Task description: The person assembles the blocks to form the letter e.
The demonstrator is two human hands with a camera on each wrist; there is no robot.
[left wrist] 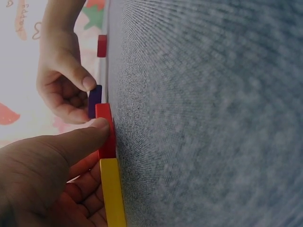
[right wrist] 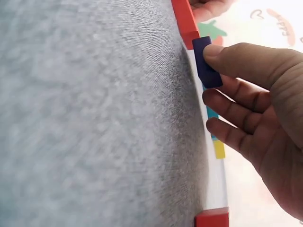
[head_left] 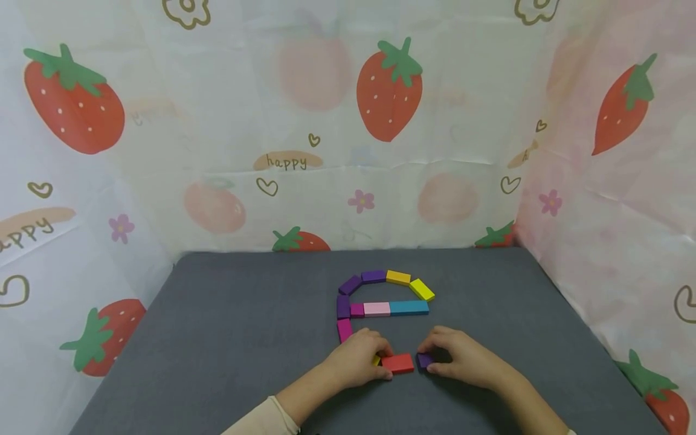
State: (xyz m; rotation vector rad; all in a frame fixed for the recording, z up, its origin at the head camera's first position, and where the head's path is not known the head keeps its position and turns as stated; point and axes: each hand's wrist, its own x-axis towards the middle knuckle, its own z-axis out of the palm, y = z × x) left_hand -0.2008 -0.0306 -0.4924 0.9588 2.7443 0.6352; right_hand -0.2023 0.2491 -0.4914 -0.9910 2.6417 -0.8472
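In the head view my left hand point(head_left: 356, 359) pinches a red block point(head_left: 398, 363) between thumb and fingers. A yellow block point(left wrist: 112, 191) adjoins the red one in the left wrist view; in the head view the left hand mostly covers it. Just to the right, my right hand point(head_left: 464, 361) holds a small purple block point(right wrist: 206, 62) by thumb and fingers, close to the red block's right end. Behind the hands, blocks form a curve: a magenta block point(head_left: 345, 330), purple blocks point(head_left: 373, 277), an orange block point(head_left: 399, 277) and a bright yellow block point(head_left: 422, 289).
Across the curve runs a straight row: a small magenta block point(head_left: 356, 310), a pink block point(head_left: 377, 309) and a blue block point(head_left: 409, 308). Another red block point(right wrist: 211, 218) appears at the bottom of the right wrist view. A grey cloth point(head_left: 244, 314) covers the table; strawberry-print curtains point(head_left: 348, 121) surround it.
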